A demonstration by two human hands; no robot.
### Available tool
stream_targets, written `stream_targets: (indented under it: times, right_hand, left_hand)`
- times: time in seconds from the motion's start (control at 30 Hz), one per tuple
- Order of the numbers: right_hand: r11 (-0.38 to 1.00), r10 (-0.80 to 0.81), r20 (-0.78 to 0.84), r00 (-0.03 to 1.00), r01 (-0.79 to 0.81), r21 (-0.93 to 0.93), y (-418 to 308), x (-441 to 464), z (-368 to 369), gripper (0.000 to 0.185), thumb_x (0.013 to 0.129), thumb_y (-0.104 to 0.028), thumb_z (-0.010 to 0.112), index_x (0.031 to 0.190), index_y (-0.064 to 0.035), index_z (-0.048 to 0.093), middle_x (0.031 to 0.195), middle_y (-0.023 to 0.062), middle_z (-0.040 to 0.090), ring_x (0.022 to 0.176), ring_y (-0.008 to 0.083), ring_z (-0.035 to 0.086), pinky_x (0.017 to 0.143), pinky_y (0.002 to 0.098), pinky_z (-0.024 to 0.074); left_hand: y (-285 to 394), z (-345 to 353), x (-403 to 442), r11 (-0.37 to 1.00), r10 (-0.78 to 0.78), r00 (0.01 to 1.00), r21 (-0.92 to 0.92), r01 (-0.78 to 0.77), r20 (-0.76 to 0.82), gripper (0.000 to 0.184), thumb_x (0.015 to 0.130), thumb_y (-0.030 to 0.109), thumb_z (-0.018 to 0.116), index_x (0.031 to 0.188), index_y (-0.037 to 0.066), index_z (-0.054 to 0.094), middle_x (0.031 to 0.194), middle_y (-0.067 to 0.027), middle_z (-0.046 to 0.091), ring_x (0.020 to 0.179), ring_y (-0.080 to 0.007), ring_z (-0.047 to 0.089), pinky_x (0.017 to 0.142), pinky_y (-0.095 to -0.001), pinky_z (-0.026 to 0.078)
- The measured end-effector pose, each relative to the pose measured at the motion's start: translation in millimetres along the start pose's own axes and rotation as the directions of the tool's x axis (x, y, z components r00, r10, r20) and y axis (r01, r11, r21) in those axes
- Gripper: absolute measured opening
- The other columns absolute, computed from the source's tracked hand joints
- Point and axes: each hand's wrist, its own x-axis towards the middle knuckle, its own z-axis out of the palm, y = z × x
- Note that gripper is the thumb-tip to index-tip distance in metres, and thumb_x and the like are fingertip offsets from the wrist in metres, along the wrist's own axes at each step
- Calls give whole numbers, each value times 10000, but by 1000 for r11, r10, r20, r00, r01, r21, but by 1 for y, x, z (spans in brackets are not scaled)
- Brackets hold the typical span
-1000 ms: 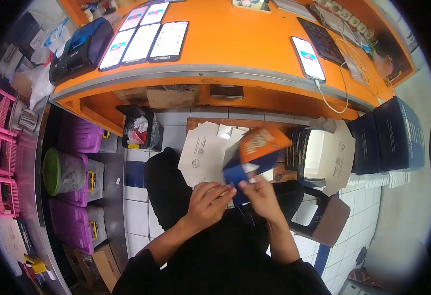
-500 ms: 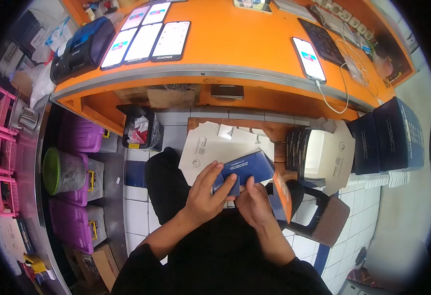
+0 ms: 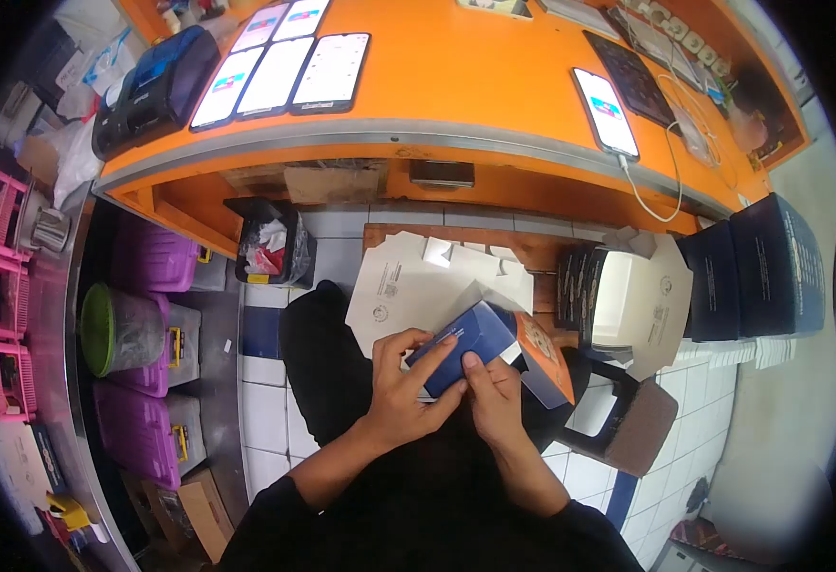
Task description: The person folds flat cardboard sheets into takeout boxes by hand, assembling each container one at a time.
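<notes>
A partly folded blue and orange carton (image 3: 483, 336) is held over my lap, its orange printed panel at the right. My left hand (image 3: 404, 386) grips its blue left end, thumb and fingers on either side. My right hand (image 3: 497, 398) pinches the lower edge of the blue part with the thumb on top; some of its fingers are hidden. Flat white cardboard sheets (image 3: 403, 293) lie just beyond the carton on a low wooden table (image 3: 418, 232). At their right stands a row of dark folded boxes (image 3: 575, 291) beside an open white-lined box (image 3: 618, 296).
An orange counter (image 3: 465, 76) with several phones and a black printer (image 3: 155, 95) spans the top. Below it stands a bin (image 3: 294, 253). Large blue boxes (image 3: 766, 267) are stacked at the right, a brown stool (image 3: 642, 429) nearer. Purple crates (image 3: 136, 429) line the left.
The carton has been turned and tilted between my hands; its blue side now faces up and the orange panel points down to the right. My right thumb has shifted along the blue part.
</notes>
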Motion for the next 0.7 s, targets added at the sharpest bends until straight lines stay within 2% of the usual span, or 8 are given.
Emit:
stream_targets:
  times: [0.17,0.27,0.53,0.57,0.6,0.63,0.67,0.7]
  right_hand:
    - [941,110,111,988,-139,307,-23,1,-21,295,1038,-143,599,1269,35,642,1164,83,712,1028,145,679,942,314,540]
    - [880,206,142,968,-247,406,-29,-2,-25,342,969,-128,674,1259,51,638,1154,113,723,988,184,715,907,331,584]
    - [866,182,-65,981,-128,484,-30,26,-45,420,992,-263,643,1297,21,594,1172,138,705,1102,251,683,1011,429,534]
    - [919,138,-78,987,-98,382,-14,32,-50,476,1000,-310,648,1341,13,572,1189,138,700,1137,255,666,1037,438,514]
    - [989,-5,16,1000,8,-146,0,29,-46,629,979,-416,676,1425,0,521,1251,174,682,1180,296,644,1061,465,484]
    - [773,8,248,969,152,-616,-6,27,-43,710,952,-455,692,1450,10,495,1311,207,649,1208,323,637,1068,480,476]
    - [346,141,425,894,358,-867,-11,22,-39,792,924,-495,708,1475,21,469,1370,240,615,1235,349,629,1075,495,467]
    - [346,146,427,892,358,-867,0,16,-40,792,924,-495,708,1475,21,469,1370,240,615,1235,349,629,1075,495,467]
  left_hand:
    - [-14,-27,20,914,43,953,-398,83,299,1141,639,346,960,1570,46,373,1472,-241,434,1346,-433,442,1135,-510,360]
    - [-21,-29,23,957,93,895,-286,40,436,1268,639,308,943,1622,30,192,1522,-263,380,1409,-470,395,1198,-500,299]
    - [-55,22,-35,686,-83,747,-506,523,659,1099,732,223,820,1599,-22,192,1527,-248,393,1464,-362,375,1196,-420,298]
    - [-65,33,-51,451,-203,680,-550,703,704,985,767,217,779,1575,-17,266,1483,-235,457,1389,-357,462,1166,-432,352]
    - [-76,43,-63,177,-293,586,-560,810,755,877,802,210,737,1552,-11,341,1439,-222,521,1313,-352,548,1136,-444,407]
    - [-92,50,-74,183,-294,592,-564,805,751,877,802,210,737,1552,-11,341,1439,-222,521,1313,-352,548,1136,-444,407]
    - [-108,54,-87,-242,-304,477,-551,798,824,743,822,207,709,1475,-14,431,1349,-206,586,1222,-342,606,1080,-450,465]
    - [-115,56,-95,-626,-254,368,-442,642,894,619,842,204,681,1398,-17,522,1259,-190,651,1130,-332,664,1024,-456,524]
